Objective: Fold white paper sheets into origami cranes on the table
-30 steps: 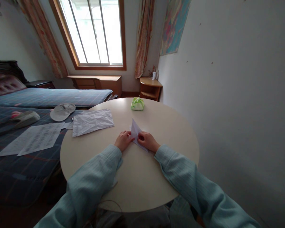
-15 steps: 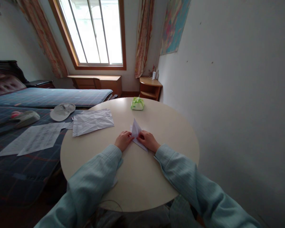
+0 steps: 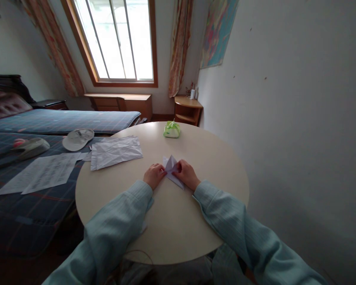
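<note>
A small white sheet of folded paper (image 3: pixel 174 180) lies near the middle of the round table, with one pointed flap standing up from it. On its left edge my left hand (image 3: pixel 154 175) is closed, thumb and fingers pinching the paper. From the other side my right hand (image 3: pixel 187 174) grips the raised flap between thumb and fingertips. Parts of the paper are hidden under the fingers of both hands.
The round cream table (image 3: pixel 213 158) carries a green tissue pack (image 3: pixel 172 130) at its far side and creased white sheets (image 3: pixel 117 152) at the left. Beside it, the bed (image 3: pixel 32 221) holds printed sheets (image 3: pixel 52 172) and a pale cap (image 3: pixel 78 139). A wall (image 3: pixel 299 138) rises at the right.
The standing flap has come down lower and spread wider. My right hand has risen slightly, pulling at the flap's right side. My left hand has stayed nearly in place.
</note>
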`<action>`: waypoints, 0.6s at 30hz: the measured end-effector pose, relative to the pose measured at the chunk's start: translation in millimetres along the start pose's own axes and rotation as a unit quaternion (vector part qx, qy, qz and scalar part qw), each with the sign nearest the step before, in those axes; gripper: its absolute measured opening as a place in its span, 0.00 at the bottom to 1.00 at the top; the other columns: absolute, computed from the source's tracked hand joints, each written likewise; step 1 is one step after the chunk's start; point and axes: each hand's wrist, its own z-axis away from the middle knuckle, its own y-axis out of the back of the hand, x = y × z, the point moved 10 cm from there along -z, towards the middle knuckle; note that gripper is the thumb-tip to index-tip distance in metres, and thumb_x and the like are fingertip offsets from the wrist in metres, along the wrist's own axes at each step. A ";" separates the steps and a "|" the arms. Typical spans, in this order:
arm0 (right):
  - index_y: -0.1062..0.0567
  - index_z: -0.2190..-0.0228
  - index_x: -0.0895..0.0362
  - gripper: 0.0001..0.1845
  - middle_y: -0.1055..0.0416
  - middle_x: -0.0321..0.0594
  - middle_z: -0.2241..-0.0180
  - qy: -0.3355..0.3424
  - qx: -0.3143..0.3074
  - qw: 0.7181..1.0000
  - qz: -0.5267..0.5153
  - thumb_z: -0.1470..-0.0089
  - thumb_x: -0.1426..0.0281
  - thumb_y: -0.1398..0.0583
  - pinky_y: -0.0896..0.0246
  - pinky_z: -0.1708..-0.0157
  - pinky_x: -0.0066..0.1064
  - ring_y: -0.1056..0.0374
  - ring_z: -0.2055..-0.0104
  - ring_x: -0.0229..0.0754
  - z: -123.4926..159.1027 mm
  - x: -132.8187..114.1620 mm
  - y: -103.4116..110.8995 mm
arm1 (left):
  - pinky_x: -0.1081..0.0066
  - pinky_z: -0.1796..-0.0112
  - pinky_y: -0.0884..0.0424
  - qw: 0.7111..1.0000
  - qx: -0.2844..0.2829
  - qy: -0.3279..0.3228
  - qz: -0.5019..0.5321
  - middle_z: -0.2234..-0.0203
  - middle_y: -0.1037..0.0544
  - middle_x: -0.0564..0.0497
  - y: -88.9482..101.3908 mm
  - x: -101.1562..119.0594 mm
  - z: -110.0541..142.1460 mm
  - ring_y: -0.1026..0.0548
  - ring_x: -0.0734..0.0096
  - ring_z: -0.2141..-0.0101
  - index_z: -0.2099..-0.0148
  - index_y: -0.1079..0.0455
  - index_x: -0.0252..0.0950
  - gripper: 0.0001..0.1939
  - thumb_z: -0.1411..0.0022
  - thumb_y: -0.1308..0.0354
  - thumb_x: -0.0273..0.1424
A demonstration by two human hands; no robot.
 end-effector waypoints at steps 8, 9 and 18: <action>0.39 0.60 0.60 0.27 0.38 0.45 0.62 0.041 0.047 0.998 -0.013 0.65 0.70 0.38 0.45 0.59 0.38 0.42 0.59 0.44 -0.1 -3.7 6.8 | 0.71 0.64 0.36 1.000 0.009 0.002 -0.003 0.73 0.29 0.52 1.1 -3.6 -0.3 0.32 0.70 0.67 0.71 0.33 0.37 0.03 0.50 0.46 0.30; 0.39 0.59 0.59 0.28 0.37 0.45 0.61 0.050 0.034 0.998 -0.015 0.64 0.70 0.38 0.45 0.58 0.38 0.41 0.59 0.44 -0.4 -5.1 4.1 | 0.71 0.64 0.36 1.000 0.010 0.003 -0.003 0.73 0.29 0.52 1.5 -3.8 -0.2 0.32 0.70 0.67 0.71 0.33 0.37 0.02 0.50 0.46 0.30; 0.31 0.65 0.57 0.20 0.31 0.40 0.66 0.042 -0.044 0.998 0.013 0.64 0.68 0.36 0.46 0.63 0.32 0.38 0.63 0.41 -0.1 -7.2 -8.5 | 0.73 0.68 0.35 0.999 0.026 0.008 0.022 0.74 0.30 0.53 4.0 -5.3 0.9 0.32 0.73 0.70 0.71 0.33 0.36 0.02 0.50 0.46 0.28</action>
